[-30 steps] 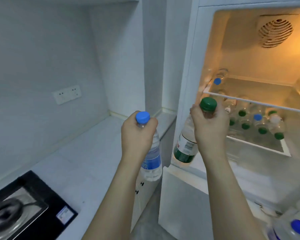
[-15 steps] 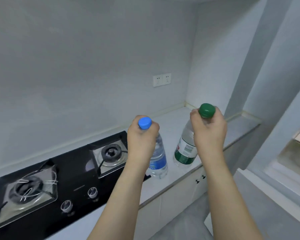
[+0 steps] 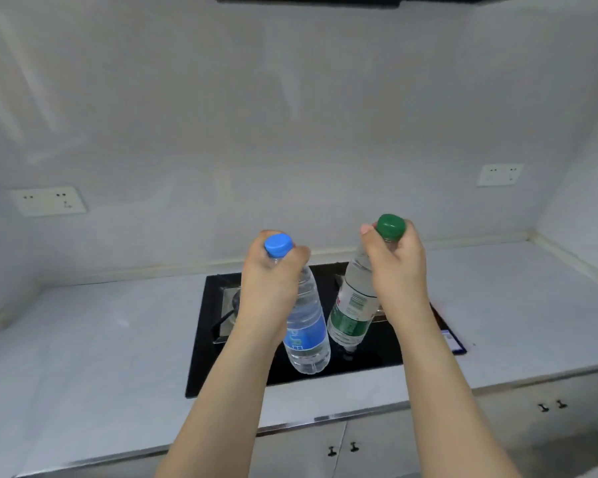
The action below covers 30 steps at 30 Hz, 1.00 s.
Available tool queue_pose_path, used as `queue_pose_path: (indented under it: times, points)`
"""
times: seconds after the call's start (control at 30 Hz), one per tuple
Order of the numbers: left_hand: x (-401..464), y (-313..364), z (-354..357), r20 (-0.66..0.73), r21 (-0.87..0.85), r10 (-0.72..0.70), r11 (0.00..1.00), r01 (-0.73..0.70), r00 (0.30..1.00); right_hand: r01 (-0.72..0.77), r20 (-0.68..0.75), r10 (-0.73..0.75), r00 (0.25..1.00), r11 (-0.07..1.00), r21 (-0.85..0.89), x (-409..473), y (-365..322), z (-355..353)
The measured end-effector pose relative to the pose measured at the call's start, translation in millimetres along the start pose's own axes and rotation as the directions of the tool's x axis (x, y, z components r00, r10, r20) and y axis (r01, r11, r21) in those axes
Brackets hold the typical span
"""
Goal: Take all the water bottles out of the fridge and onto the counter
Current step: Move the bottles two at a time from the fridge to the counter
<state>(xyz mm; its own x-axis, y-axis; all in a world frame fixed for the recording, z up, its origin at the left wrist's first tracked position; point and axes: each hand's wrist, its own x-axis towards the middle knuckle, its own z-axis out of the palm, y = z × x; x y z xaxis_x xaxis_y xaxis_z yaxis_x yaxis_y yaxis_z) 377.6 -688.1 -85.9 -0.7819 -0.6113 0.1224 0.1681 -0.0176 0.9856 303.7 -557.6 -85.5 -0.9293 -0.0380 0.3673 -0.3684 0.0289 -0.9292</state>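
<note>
My left hand (image 3: 269, 281) grips the neck of a clear water bottle with a blue cap and blue label (image 3: 306, 334). My right hand (image 3: 396, 270) grips the neck of a clear water bottle with a green cap and green label (image 3: 351, 313). Both bottles hang tilted in the air above the black gas hob (image 3: 366, 353), their bottoms close together. The white counter (image 3: 101, 350) stretches to both sides of the hob. The fridge is out of view.
Wall sockets sit at the left (image 3: 47, 200) and right (image 3: 499, 174) of the back wall. Cabinet doors with small dark handles (image 3: 342, 448) run below the counter's front edge. A dark hood edge (image 3: 308, 0) shows at the top.
The view has swung left from the open fridge to face the counter and hob. Both hands still carry their bottles, which now hang over the hob.
</note>
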Motion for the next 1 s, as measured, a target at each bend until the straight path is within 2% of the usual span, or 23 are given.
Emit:
queue_pose_path:
  times: [0.2,0.33,0.57,0.63,0.8,0.9,1.0]
  points:
    - [3,2,-113,-0.103,-0.052,-0.084,0.995,0.079,0.991,-0.026,0.25,0.017,0.968,0.999,0.036,-37,-14,110]
    - [6,-6,-178,-0.269,-0.04,-0.158,0.987,0.153,0.95,-0.071,0.365,0.047,0.93,0.996,0.052,-54,-14,170]
    - [31,-12,-276,-0.405,-0.054,-0.254,0.966,0.255,0.878,-0.065,0.573,0.056,0.818,0.998,-0.005,-68,-6,282]
    - [45,-13,-303,-0.452,-0.082,-0.256,0.966,0.247,0.854,-0.046,0.634,0.05,0.771,0.999,-0.023,-66,-4,322]
    - [88,-10,-347,-0.512,-0.075,-0.245,0.968,0.241,0.823,-0.044,0.716,0.045,0.697,0.999,-0.019,-55,0,402]
    - [121,-8,-380,-0.573,-0.093,-0.247,0.967,0.238,0.782,-0.033,0.768,0.041,0.639,0.999,-0.026,-46,4,457]
    - [141,-8,-415,-0.606,-0.082,-0.225,0.972,0.221,0.763,-0.01,0.789,0.005,0.615,1.0,0.002,-44,7,503]
